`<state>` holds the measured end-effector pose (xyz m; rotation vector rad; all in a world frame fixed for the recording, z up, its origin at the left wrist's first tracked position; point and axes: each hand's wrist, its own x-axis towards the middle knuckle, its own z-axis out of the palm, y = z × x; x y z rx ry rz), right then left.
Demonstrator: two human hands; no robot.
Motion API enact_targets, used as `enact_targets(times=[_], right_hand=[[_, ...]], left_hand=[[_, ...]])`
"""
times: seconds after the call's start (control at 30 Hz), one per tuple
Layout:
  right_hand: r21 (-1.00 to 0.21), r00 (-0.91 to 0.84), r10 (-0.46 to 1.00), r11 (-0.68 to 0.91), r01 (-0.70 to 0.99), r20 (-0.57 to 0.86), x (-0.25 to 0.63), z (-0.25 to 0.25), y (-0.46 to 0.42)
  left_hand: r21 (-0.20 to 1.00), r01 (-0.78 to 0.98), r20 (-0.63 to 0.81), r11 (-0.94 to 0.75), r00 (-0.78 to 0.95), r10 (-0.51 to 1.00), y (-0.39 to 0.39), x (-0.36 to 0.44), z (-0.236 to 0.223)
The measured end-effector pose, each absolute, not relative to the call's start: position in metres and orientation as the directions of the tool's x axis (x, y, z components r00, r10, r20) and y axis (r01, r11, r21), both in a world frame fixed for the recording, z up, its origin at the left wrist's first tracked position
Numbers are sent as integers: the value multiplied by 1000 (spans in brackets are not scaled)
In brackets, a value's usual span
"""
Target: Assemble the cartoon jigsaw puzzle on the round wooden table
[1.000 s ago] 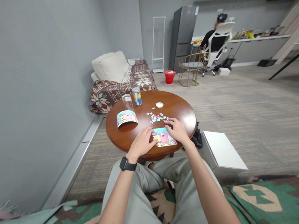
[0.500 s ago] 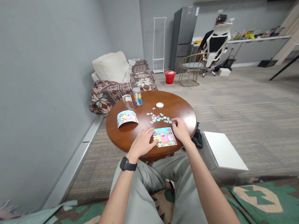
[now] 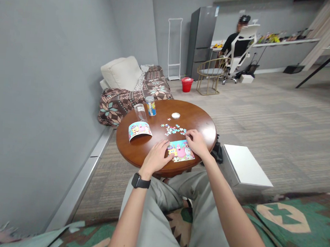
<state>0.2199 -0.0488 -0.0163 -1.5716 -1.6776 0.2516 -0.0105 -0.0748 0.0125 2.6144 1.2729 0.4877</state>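
Note:
A flat cartoon jigsaw puzzle (image 3: pixel 180 151) lies on the round wooden table in front of me. My left hand (image 3: pixel 159 153) rests along its left edge, fingers spread, thumb at the lower left. Just above its top right corner is my right hand (image 3: pixel 195 142), its bent fingers reaching to the right end of a pile of loose puzzle pieces (image 3: pixel 173 130). Thumb and forefinger look apart there, and no piece shows between them. To the left, a curved picture sheet (image 3: pixel 140 129) with the same cartoon stands on the table.
Behind the sheet are a clear cylinder (image 3: pixel 140 113) and a cartoon-printed can (image 3: pixel 150 106). A round lid (image 3: pixel 175 116) lies beyond the pieces on the table (image 3: pixel 194 112). A white box (image 3: pixel 246 164) stands to the right. Farther off, a person sits in an office chair (image 3: pixel 242 49).
My right hand has shifted slightly left, over the right end of the loose pieces. My left hand stays on the puzzle. The seated person's head has turned and the chair has swivelled a little.

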Motion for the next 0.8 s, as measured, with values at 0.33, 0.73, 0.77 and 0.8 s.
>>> enact_targets(times=[0.33, 0.73, 0.77, 0.8], right_hand=[[-657, 97, 912, 209, 725, 398, 219, -15, -49], [-708, 143, 897, 224, 670, 418, 226, -24, -45], [-709, 146, 898, 218, 671, 415, 227, -24, -45], [-709, 150, 899, 213, 672, 412, 227, -24, -45]], left_hand=[[327, 736, 207, -592, 556, 805, -76, -10, 15], [355, 733, 226, -580, 534, 814, -78, -11, 11], [355, 734, 224, -579, 534, 815, -78, -11, 10], [354, 735, 223, -578, 534, 815, -78, -11, 10]])
